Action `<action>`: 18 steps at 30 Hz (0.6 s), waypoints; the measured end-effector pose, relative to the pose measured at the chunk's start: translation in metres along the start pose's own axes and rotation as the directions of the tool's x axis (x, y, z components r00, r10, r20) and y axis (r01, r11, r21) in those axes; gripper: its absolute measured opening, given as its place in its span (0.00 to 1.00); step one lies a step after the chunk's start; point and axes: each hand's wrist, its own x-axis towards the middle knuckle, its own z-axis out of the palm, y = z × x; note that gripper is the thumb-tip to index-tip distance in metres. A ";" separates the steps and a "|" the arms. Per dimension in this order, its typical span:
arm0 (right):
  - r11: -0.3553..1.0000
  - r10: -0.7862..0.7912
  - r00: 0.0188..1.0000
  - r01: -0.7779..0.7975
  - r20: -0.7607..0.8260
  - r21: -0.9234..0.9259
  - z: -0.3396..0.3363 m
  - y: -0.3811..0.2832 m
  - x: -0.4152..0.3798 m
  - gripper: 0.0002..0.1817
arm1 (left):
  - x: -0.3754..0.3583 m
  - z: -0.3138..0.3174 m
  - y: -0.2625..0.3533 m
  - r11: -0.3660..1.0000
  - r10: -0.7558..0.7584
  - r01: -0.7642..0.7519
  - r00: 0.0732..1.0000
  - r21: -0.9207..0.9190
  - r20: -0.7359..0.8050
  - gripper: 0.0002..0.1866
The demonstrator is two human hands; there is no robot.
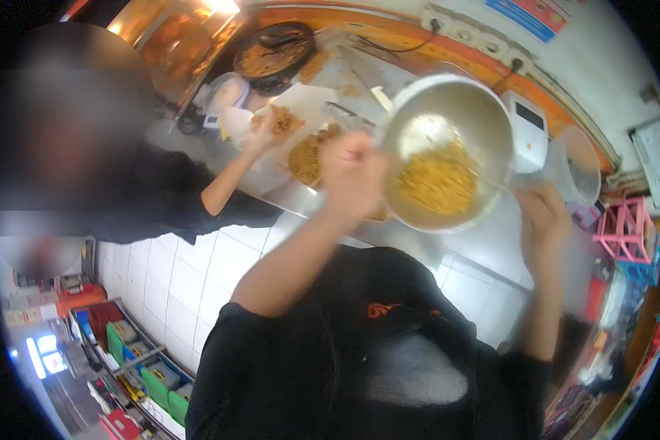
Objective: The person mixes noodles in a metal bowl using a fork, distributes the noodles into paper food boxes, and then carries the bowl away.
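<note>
A large metal mixing bowl (491, 121) is tilted toward me above the counter, with yellow strips of food (436, 180) in its lower part. My left hand (356, 172) is closed at the bowl's left rim and is blurred by motion. On the other side, my right hand (546, 209) is closed around the end of a thin-handled metal utensil (495, 182) that reaches into the food; its head is hidden. Left of my left hand, brown and yellow food (306, 160) lies in an open paper box.
At the left, a co-worker's hand (268, 132) touches crispy food by white paper (308, 95). Behind stand a round black pan (275, 55) of food and a small scale (216, 114). To the right are a white device (528, 136), a clear tub (576, 165) and a pink crate (627, 231).
</note>
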 end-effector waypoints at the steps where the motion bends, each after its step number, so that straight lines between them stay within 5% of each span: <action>1: 1.000 0.029 1.000 -0.029 -0.008 0.001 -0.004 0.000 -0.011 0.11 | -0.012 0.010 -0.001 0.988 -0.150 0.150 0.989 -0.034 -0.004 0.09; 2: 1.000 -0.008 0.999 0.008 -0.046 -0.010 -0.005 0.004 -0.021 0.12 | -0.024 0.019 -0.002 0.953 -0.295 0.294 0.955 -0.077 -0.005 0.09; 6: 0.996 -0.049 0.998 0.047 -0.030 -0.078 -0.012 0.029 -0.080 0.13 | -0.058 0.034 -0.038 0.974 -0.226 0.225 0.974 -0.011 -0.019 0.13; 15: 0.971 0.236 0.965 -0.239 0.119 0.010 -0.057 0.035 -0.155 0.10 | -0.068 0.036 -0.071 0.956 -0.287 0.278 0.951 -0.092 -0.114 0.13; 16: 0.988 0.145 0.981 -0.135 0.127 -0.081 -0.062 0.041 -0.156 0.08 | -0.066 0.036 -0.067 0.958 -0.282 0.273 0.950 -0.085 -0.130 0.13; 18: 0.981 0.181 0.983 -0.177 0.037 -0.080 -0.062 0.040 -0.160 0.08 | -0.063 0.033 -0.057 0.783 -0.572 0.524 0.818 -0.334 -0.058 0.13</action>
